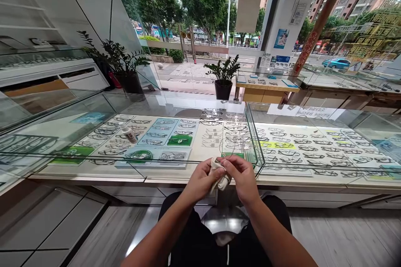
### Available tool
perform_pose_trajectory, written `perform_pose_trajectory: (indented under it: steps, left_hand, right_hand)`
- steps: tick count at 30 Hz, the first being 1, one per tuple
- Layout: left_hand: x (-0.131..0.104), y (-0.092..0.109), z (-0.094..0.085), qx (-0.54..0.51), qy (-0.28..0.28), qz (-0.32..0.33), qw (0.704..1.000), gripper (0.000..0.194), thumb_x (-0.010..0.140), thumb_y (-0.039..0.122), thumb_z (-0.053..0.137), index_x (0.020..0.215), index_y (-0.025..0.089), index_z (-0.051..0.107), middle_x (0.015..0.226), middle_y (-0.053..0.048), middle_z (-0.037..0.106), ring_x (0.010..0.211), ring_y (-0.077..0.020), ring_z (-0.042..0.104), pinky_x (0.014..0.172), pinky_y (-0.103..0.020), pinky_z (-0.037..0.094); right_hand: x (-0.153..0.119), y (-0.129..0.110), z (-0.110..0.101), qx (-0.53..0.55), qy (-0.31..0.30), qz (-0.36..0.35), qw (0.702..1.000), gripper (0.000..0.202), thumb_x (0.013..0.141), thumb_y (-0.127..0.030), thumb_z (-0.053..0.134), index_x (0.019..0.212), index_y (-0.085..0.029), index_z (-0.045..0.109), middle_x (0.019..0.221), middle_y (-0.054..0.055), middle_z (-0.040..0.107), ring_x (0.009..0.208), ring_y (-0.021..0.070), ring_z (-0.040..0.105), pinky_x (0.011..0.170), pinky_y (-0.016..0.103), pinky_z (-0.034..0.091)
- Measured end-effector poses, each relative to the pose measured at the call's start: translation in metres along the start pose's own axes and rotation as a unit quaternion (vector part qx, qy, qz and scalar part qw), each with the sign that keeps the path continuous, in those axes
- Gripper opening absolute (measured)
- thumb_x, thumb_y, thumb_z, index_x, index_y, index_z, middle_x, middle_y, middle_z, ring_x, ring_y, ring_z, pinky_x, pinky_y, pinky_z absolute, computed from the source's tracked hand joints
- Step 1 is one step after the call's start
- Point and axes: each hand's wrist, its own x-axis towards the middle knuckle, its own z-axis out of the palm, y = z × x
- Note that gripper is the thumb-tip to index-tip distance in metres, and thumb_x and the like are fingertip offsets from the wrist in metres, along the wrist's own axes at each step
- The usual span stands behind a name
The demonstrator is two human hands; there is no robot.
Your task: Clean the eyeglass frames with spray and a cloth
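Note:
Above the front edge of the glass display case (181, 162), my two hands are close together. My left hand (200, 180) is closed on a crumpled cream cloth (223, 183), whose folds hang below the fingers. With bent fingers, my right hand (243, 174) pinches a thin-framed pair of glasses (224, 155) against the cloth. Most of the glasses are hidden by fingers and cloth; thin wire-like parts show above the fingertips. A small white spray bottle (128, 133) stands on the glass top, left of my hands.
Rows of glasses (308, 148) lie inside the case, with a green tray (180, 140) among them. A vertical glass seam (254, 142) runs right of my hands. My knees (275, 212) are below the counter edge. Potted plants (223, 77) stand beyond.

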Motion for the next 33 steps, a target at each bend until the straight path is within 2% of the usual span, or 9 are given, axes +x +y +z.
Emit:
perform_pose_trajectory:
  steps: [3, 8, 10, 14, 17, 20, 24, 30, 33]
  left_hand:
    - [0.002, -0.002, 0.002, 0.016, 0.047, 0.004, 0.999, 0.053, 0.088, 0.063, 0.074, 0.1, 0.012, 0.076, 0.07, -0.003, 0.063, 0.061, -0.0127, 0.052, 0.058, -0.023, 0.043]
    - [0.002, 0.006, -0.009, 0.041, -0.009, -0.002, 0.999, 0.047, 0.089, 0.053, 0.078, 0.114, 0.013, 0.078, 0.085, -0.007, 0.072, 0.081, -0.0194, 0.064, 0.074, -0.028, 0.051]
    - [0.002, 0.005, -0.011, 0.03, -0.02, -0.004, 0.999, 0.048, 0.084, 0.05, 0.083, 0.115, 0.013, 0.077, 0.087, -0.007, 0.073, 0.079, -0.0186, 0.064, 0.075, -0.028, 0.051]
    - [0.005, -0.002, -0.004, 0.015, 0.031, 0.009, 0.999, 0.047, 0.078, 0.051, 0.088, 0.104, 0.014, 0.077, 0.08, -0.005, 0.07, 0.069, -0.0145, 0.059, 0.067, -0.025, 0.048]
    - [0.005, 0.0, 0.0, 0.023, 0.056, 0.016, 0.998, 0.047, 0.085, 0.057, 0.08, 0.102, 0.014, 0.079, 0.077, -0.006, 0.07, 0.07, -0.0167, 0.061, 0.07, -0.028, 0.051]
    - [0.005, 0.008, -0.001, 0.038, 0.025, 0.015, 0.999, 0.046, 0.09, 0.056, 0.075, 0.108, 0.014, 0.08, 0.085, -0.009, 0.074, 0.08, -0.0202, 0.066, 0.077, -0.03, 0.053]
    - [0.005, 0.01, 0.0, 0.018, -0.021, -0.012, 1.0, 0.057, 0.079, 0.048, 0.088, 0.123, 0.013, 0.074, 0.094, -0.009, 0.074, 0.08, -0.0187, 0.065, 0.072, -0.027, 0.051]
    - [0.012, -0.003, 0.012, -0.003, 0.067, 0.015, 0.998, 0.048, 0.085, 0.057, 0.08, 0.11, 0.015, 0.078, 0.08, -0.005, 0.072, 0.069, -0.0155, 0.06, 0.067, -0.026, 0.048]
    - [0.012, -0.001, 0.009, 0.003, 0.052, 0.014, 0.999, 0.045, 0.088, 0.057, 0.077, 0.105, 0.015, 0.08, 0.079, -0.006, 0.072, 0.073, -0.018, 0.064, 0.07, -0.027, 0.05]
  right_hand:
    - [0.001, 0.0, 0.0, -0.024, 0.003, -0.016, 1.0, 0.017, 0.088, -0.041, 0.082, 0.089, -0.023, 0.083, 0.095, 0.006, 0.081, 0.095, 0.0237, 0.074, 0.092, 0.037, 0.057]
    - [0.003, -0.001, -0.003, 0.018, 0.029, 0.0, 0.999, 0.017, 0.087, -0.041, 0.082, 0.088, -0.023, 0.082, 0.101, 0.007, 0.083, 0.098, 0.0253, 0.076, 0.09, 0.038, 0.059]
    - [0.003, 0.001, -0.003, 0.016, 0.033, 0.003, 0.999, 0.018, 0.086, -0.041, 0.083, 0.088, -0.023, 0.082, 0.1, 0.008, 0.083, 0.098, 0.0259, 0.076, 0.091, 0.039, 0.059]
    - [0.001, 0.005, 0.0, -0.019, 0.019, -0.011, 1.0, 0.018, 0.088, -0.042, 0.081, 0.09, -0.023, 0.083, 0.097, 0.007, 0.082, 0.097, 0.0253, 0.076, 0.093, 0.039, 0.058]
    - [0.001, 0.005, -0.001, -0.031, 0.021, -0.022, 0.999, 0.018, 0.089, -0.041, 0.081, 0.091, -0.024, 0.083, 0.096, 0.006, 0.082, 0.096, 0.0247, 0.075, 0.092, 0.039, 0.058]
    - [0.004, 0.003, -0.003, -0.012, 0.038, -0.016, 0.999, 0.019, 0.087, -0.042, 0.082, 0.088, -0.023, 0.081, 0.097, 0.007, 0.082, 0.094, 0.0247, 0.075, 0.088, 0.039, 0.059]
    - [0.008, 0.003, -0.004, 0.004, 0.06, -0.015, 0.998, 0.022, 0.085, -0.044, 0.084, 0.085, -0.022, 0.079, 0.097, 0.008, 0.083, 0.095, 0.0255, 0.076, 0.088, 0.039, 0.059]
    - [0.007, 0.007, -0.003, -0.009, 0.05, -0.023, 0.998, 0.022, 0.087, -0.045, 0.082, 0.086, -0.023, 0.079, 0.098, 0.007, 0.082, 0.096, 0.0261, 0.076, 0.091, 0.042, 0.059]
    - [0.009, 0.005, -0.007, 0.003, 0.056, -0.039, 0.998, 0.019, 0.086, -0.042, 0.084, 0.083, -0.024, 0.079, 0.095, 0.006, 0.081, 0.096, 0.0253, 0.077, 0.089, 0.039, 0.059]
